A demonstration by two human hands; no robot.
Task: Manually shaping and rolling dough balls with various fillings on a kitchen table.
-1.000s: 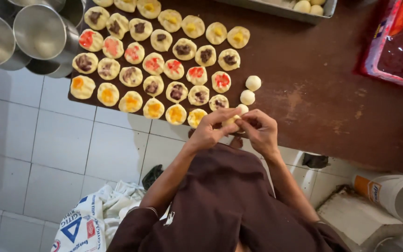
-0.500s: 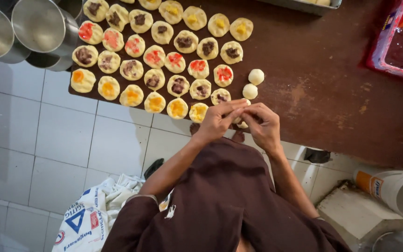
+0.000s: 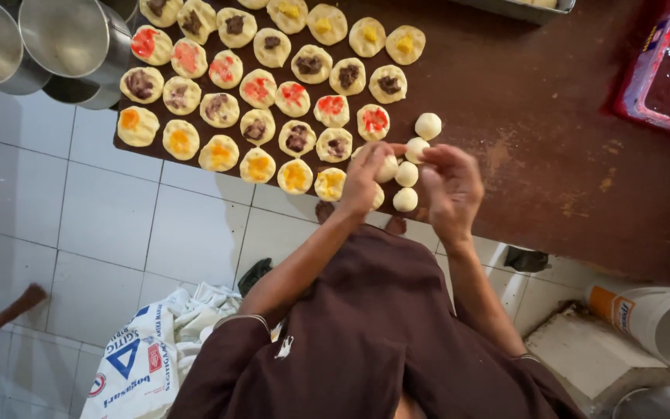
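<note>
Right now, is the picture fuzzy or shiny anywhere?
Head view: the left hand and right hand look slightly smeared, while the filled dough rounds stay fairly sharp; soft glare sits on the metal cups and pale floor tiles; the brown table looks evenly lit, with no hard shadows.

Small, smooth, pale cream dough ball (image 3: pixel 386 167) pinched at the left hand's (image 3: pixel 365 180) fingertips, just above the dark brown table's edge, three matching balls (image 3: pixel 406 174) beside it.
</note>
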